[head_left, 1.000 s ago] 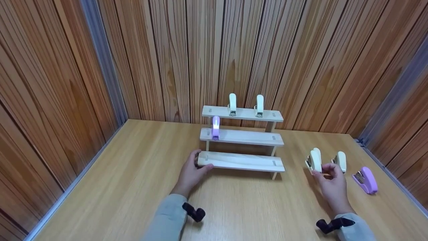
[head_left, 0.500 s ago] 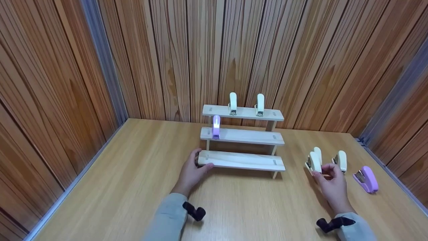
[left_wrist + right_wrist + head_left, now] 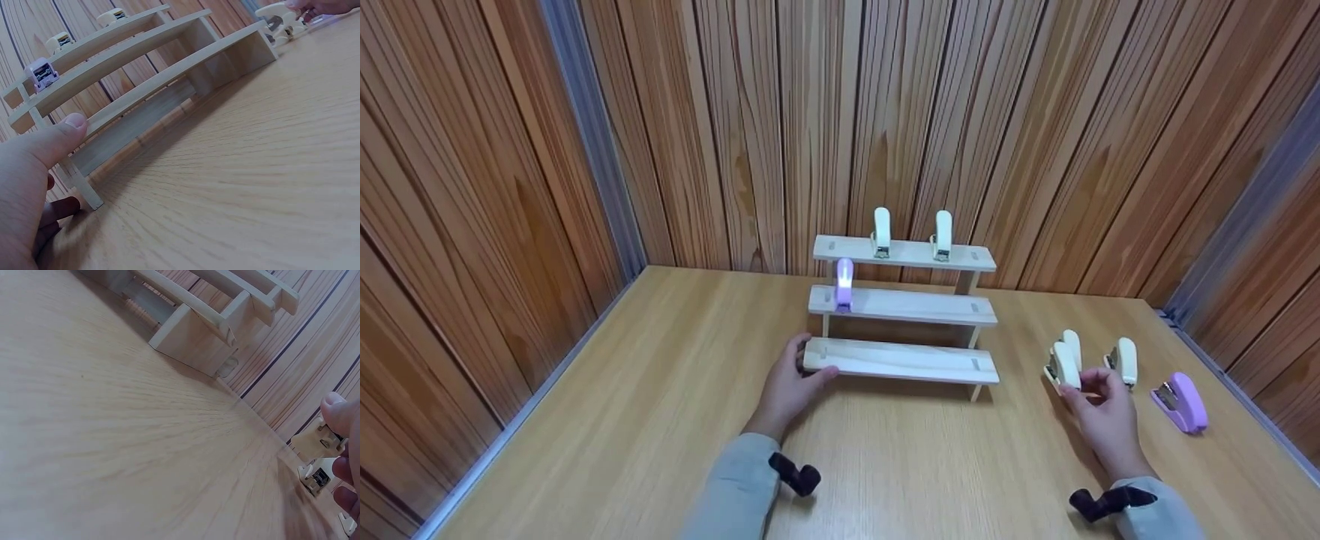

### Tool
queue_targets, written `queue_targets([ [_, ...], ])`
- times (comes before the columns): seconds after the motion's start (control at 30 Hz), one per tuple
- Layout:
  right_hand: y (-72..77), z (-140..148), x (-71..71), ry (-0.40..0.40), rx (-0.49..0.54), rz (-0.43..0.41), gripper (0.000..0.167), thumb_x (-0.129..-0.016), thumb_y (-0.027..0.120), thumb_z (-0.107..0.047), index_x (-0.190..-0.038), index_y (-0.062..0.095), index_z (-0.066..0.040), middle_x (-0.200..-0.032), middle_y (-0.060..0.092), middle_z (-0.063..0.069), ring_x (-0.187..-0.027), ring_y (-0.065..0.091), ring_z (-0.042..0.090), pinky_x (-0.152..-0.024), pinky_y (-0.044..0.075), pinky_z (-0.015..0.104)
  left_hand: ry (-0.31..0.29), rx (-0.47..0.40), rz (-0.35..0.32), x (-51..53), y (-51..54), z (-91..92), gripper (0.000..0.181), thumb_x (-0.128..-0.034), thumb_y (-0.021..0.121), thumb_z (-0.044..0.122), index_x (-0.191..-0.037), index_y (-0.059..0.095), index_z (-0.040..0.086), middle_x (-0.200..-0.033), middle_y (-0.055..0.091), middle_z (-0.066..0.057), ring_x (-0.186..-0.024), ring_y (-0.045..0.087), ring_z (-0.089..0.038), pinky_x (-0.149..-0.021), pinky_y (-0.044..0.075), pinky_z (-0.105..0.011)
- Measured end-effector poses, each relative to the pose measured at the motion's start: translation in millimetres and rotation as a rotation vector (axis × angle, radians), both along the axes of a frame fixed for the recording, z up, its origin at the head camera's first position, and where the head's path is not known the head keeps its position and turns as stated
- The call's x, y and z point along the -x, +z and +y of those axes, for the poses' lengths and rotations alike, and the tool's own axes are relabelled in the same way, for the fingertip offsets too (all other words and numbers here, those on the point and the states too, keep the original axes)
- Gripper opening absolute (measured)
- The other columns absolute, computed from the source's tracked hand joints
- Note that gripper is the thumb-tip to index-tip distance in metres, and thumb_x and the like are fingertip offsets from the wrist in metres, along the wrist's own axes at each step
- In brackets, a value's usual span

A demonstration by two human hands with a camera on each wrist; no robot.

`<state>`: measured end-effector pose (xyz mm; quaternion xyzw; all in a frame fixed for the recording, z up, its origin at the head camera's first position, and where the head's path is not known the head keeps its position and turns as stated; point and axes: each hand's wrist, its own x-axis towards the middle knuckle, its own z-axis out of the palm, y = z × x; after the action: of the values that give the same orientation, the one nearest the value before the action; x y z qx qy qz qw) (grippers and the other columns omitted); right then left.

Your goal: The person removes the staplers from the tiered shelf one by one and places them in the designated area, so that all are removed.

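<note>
head view: high, facing forward and down across the light-brown wooden bench [image 3: 660, 390], with the full pale wooden three-tier shelf [image 3: 900, 361] in frame. left wrist view: low, canted, close beside the left hand [image 3: 785, 391], looking along the shelf. right wrist view: low, canted, beside the right hand [image 3: 1106, 420], the shelf farther off. all three views share bench and shelf.

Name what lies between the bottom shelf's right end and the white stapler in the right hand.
Only bare tabletop lies between the bottom shelf and the white stapler held in the right hand; the head view shows it.
</note>
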<state>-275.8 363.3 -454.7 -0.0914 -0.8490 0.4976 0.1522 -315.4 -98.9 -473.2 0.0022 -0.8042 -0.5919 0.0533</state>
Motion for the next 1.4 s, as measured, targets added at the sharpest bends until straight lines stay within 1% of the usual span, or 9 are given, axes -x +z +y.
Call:
queue_targets([
  [0.13, 0.6, 2, -1.3, 0.006, 0.005, -0.012, 0.049, -0.096, 0.070, -0.037, -0.128, 0.046, -0.009, -0.128, 0.054, 0.010, -0.109, 0.049, 0.019, -0.081, 0.044, 0.016, -0.002, 0.004, -0.005, -0.1, 0.5, -0.1, 0.083, -0.0844, 0.082, 0.038, -0.153, 0.038, 0.020, -0.157, 0.044, -0.007, -0.145, 0.039, -0.030, -0.118, 0.030, -0.052],
  [0.4, 1.5, 11, -4.7, -0.019, 0.009, 0.007, 0.046, -0.096, 0.072, -0.030, -0.126, 0.047, -0.007, -0.123, 0.057, 0.010, -0.100, 0.052, 0.013, -0.078, 0.047, 0.014, -0.016, -0.003, 0.022, 1.0, -0.7, -1.5, 0.082, -0.0845, 0.083, 0.035, -0.151, 0.040, 0.016, -0.150, 0.051, -0.013, -0.140, 0.045, -0.030, -0.116, 0.034, -0.050],
  [0.53, 2.5, 21, -9.4, -0.011, 0.028, 0.023, 0.042, -0.095, 0.072, -0.027, -0.125, 0.048, -0.009, -0.116, 0.060, 0.001, -0.100, 0.054, 0.010, -0.080, 0.049, 0.012, -0.007, -0.003, 0.005, 0.8, 0.4, -1.6, 0.082, -0.0841, 0.083, 0.036, -0.152, 0.040, 0.017, -0.153, 0.048, -0.012, -0.142, 0.043, -0.031, -0.117, 0.033, -0.052],
  [0.7, 1.4, 33, -16.2, -0.004, 0.017, 0.023, 0.045, -0.095, 0.072, -0.027, -0.126, 0.046, -0.005, -0.110, 0.059, -0.010, -0.098, 0.054, 0.006, -0.079, 0.049, 0.011, 0.005, -0.007, -0.020, 0.7, 0.7, -1.5, 0.084, -0.0838, 0.083, 0.036, -0.153, 0.039, 0.019, -0.156, 0.044, -0.010, -0.144, 0.040, -0.032, -0.117, 0.032, -0.052],
  [0.87, 1.2, 40, -19.4, -0.036, 0.019, -0.002, 0.043, -0.096, 0.072, -0.026, -0.125, 0.047, -0.006, -0.109, 0.059, -0.012, -0.098, 0.052, 0.006, -0.077, 0.049, 0.012, 0.009, -0.012, -0.028, 0.2, 0.3, -1.0, 0.085, -0.0835, 0.083, 0.038, -0.154, 0.038, 0.021, -0.158, 0.041, -0.009, -0.146, 0.037, -0.031, -0.118, 0.031, -0.053],
  [1.07, -0.3, 47, -19.7, -0.051, 0.010, 0.006, 0.040, -0.095, 0.072, -0.017, -0.123, 0.046, -0.004, -0.102, 0.059, -0.016, -0.092, 0.054, 0.002, -0.075, 0.052, 0.013, 0.009, -0.010, -0.023, -0.9, -1.4, -0.5, 0.084, -0.0834, 0.083, 0.040, -0.153, 0.039, 0.022, -0.159, 0.040, -0.008, -0.147, 0.035, -0.032, -0.118, 0.030, -0.054],
  [1.23, -3.4, 49, -21.0, -0.059, -0.009, 0.058, 0.038, -0.094, 0.073, -0.010, -0.119, 0.046, -0.001, -0.093, 0.058, -0.022, -0.088, 0.054, -0.003, -0.072, 0.050, 0.012, 0.007, -0.014, -0.014, -1.7, -0.8, -0.2, 0.084, -0.0835, 0.083, 0.039, -0.153, 0.039, 0.019, -0.157, 0.043, -0.010, -0.145, 0.038, -0.032, -0.117, 0.031, -0.053],
  [1.3, -4.7, 50, -21.2, -0.059, -0.021, 0.082, 0.038, -0.094, 0.072, -0.007, -0.119, 0.045, 0.001, -0.092, 0.058, -0.021, -0.086, 0.054, -0.005, -0.072, 0.050, 0.012, 0.004, -0.020, -0.012, -1.9, -0.2, -0.5, 0.085, -0.0833, 0.083, 0.038, -0.153, 0.039, 0.018, -0.156, 0.044, -0.012, -0.144, 0.039, -0.033, -0.117, 0.032, -0.053],
  [1.4, -5.8, 54, -21.5, -0.063, -0.061, 0.062, 0.040, -0.094, 0.073, -0.013, -0.120, 0.046, 0.001, -0.095, 0.060, -0.013, -0.086, 0.053, -0.003, -0.070, 0.050, 0.012, 0.000, -0.023, -0.013, -2.1, 0.9, -0.6, 0.085, -0.0834, 0.083, 0.038, -0.153, 0.039, 0.018, -0.156, 0.044, -0.012, -0.144, 0.039, -0.033, -0.117, 0.032, -0.053],
])
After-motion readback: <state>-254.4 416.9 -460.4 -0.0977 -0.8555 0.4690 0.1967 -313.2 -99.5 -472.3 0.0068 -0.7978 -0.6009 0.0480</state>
